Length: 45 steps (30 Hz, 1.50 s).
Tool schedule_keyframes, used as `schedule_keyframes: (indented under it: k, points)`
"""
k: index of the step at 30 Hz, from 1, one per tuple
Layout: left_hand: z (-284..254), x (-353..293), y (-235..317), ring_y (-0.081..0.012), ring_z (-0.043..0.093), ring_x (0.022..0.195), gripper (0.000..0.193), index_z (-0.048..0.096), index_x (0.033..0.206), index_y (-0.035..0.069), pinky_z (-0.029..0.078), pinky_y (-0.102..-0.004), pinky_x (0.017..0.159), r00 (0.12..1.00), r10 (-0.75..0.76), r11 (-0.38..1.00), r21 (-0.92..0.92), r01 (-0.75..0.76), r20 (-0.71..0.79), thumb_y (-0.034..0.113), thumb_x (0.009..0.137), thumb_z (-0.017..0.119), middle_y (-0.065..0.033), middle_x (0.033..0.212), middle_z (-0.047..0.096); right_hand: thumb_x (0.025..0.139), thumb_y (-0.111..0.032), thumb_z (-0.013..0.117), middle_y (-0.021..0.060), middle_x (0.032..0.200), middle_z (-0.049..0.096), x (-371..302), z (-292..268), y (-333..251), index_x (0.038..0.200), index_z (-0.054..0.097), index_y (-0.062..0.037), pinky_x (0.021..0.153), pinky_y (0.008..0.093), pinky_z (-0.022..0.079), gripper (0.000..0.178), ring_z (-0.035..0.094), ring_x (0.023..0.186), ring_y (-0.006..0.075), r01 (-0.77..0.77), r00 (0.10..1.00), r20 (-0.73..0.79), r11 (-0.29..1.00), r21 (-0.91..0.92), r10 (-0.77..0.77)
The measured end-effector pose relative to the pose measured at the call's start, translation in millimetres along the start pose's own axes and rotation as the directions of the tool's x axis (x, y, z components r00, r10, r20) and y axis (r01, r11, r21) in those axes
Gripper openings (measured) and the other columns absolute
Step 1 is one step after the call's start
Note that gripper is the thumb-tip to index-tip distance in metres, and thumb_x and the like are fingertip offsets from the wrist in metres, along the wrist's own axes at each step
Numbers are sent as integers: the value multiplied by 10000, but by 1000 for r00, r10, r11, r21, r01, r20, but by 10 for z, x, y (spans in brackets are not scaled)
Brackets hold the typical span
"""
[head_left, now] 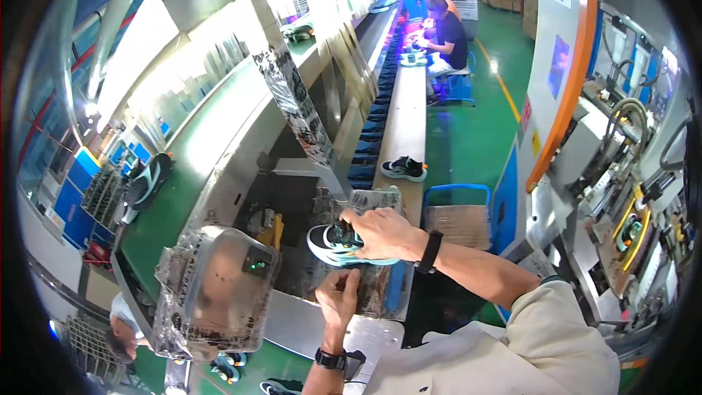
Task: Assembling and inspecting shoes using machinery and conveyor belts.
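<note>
A black sneaker with a white and mint-green sole (330, 250) lies in front of me on a worn, wrapped work surface. My right hand (386, 232) reaches over it from the right, its fingers bent round the upper and covering part of the shoe. Just below the sole is my left hand (338, 297), with thumb and fingers drawn together in a pinch. Whether something small sits between those fingertips cannot be made out. The left hand appears slightly apart from the shoe.
Left of the shoe stands a box with a clear cover (223, 289). A post (292, 95) rises close behind my hands. Another sneaker (404, 168) rests on the bench ahead; one more (148, 179) is on the green belt. Co-workers (447, 36) sit farther along; machinery (621, 212) stands right.
</note>
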<state>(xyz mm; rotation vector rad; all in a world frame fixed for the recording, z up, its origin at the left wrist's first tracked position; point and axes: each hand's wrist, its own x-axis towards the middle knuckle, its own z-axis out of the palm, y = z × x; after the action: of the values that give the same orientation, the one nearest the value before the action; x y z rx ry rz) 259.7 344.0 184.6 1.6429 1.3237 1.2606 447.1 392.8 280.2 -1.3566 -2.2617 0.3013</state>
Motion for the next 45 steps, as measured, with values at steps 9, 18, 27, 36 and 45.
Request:
schedule_keyframes:
  k: [9,18,27,36,45]
  points:
    - [88,-58,68,-169,626,896,372,598,1123,-81,506,-283,785,996,-34,959,-279,56,83,168,868,704,-133,1008,657,659,-201,789,175,1035,644,-993,120,96,1225,486,-9,876,351,493,670,640,971,255,-220,786,-353,762,609,508]
    - [1505,-970,1625,-202,599,1038,481,472,1266,-38,486,-346,898,758,64,640,-609,468,649,193,886,656,-127,1157,600,676,-135,798,83,1144,541,-2950,-750,-107,1321,448,-42,967,301,412,740,518,1100,165,137,563,-561,601,787,606]
    - [3341,-2248,2592,-188,561,1110,528,421,1356,-16,455,-346,942,83,91,835,-121,537,992,309,966,568,-96,1227,570,630,-46,768,41,1068,606,-5309,-1173,-100,1250,536,-43,910,265,453,662,559,983,125,-31,-120,-607,608,793,786]
    - [6367,-2947,2653,-131,574,753,435,593,955,15,469,-267,677,42,160,984,-162,71,986,433,871,675,-59,874,643,647,9,665,59,1058,602,-6791,-1565,-254,1216,539,3,868,260,467,583,582,934,135,-249,-616,-628,638,728,476]
    - [8072,-3885,2572,-369,505,1229,899,338,1359,-128,440,-416,1007,214,66,901,34,-433,975,297,702,780,-317,1310,490,682,-53,643,43,1037,594,-7124,-1702,-296,1235,544,9,838,255,467,565,563,911,125,-389,-836,-521,485,783,172]
